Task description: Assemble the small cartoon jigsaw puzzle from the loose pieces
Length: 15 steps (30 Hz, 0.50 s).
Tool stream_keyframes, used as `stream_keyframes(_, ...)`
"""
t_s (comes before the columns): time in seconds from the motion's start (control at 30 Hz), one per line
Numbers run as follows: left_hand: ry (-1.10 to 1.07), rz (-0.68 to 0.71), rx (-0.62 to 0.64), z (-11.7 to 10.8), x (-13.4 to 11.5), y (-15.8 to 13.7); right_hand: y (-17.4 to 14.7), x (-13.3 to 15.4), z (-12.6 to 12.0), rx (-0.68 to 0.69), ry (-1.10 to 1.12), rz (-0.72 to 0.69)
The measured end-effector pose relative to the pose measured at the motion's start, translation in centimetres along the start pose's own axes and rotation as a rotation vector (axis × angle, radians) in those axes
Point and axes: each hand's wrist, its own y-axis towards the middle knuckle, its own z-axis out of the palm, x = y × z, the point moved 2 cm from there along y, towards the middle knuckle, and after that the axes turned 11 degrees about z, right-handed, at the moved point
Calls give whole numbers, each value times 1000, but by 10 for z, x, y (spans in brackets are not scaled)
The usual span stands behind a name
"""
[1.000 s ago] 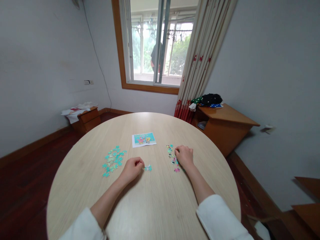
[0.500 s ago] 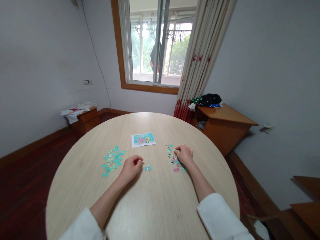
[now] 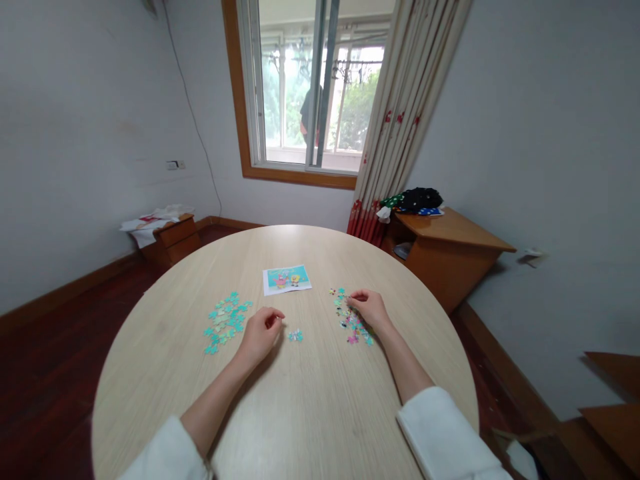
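Note:
My left hand [image 3: 261, 333] rests over the middle of the table with thumb and fingertips pinched together; whatever is between them is too small to make out. Just right of it lies a small joined cluster of jigsaw pieces [image 3: 295, 335]. My right hand [image 3: 371, 309] reaches over a loose pile of multicoloured jigsaw pieces [image 3: 354, 325], its fingers closed on a puzzle piece at the pile's upper edge. That hand hides part of the pile. Left of my left hand spreads another pile, of mostly turquoise and pale green pieces [image 3: 227, 321].
A picture card [image 3: 287, 280] with cartoon figures lies beyond my hands on the round table [image 3: 310, 413]. Behind the table are a window, a curtain [image 3: 400, 113] and a wooden desk [image 3: 455, 230] with cloth on it. A person stands outside the window.
My right hand has shifted slightly, its fingertips still at the pile's upper edge. My left hand has drawn back slightly to the left and stays pinched.

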Motion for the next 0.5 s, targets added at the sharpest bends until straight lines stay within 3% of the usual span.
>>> stream_keyframes(0.13, -91, -14, -13, 2, 1, 0, -13, 18, 9, 219, 470, 1)
stream_keyframes(0.37, -224, -42, 109, 12, -1, -5, -60, 52, 42, 431, 541, -66)
stream_keyframes(0.5, -154, 59, 111, 11, -6, -7, -80, 59, 55, 515, 504, -120)
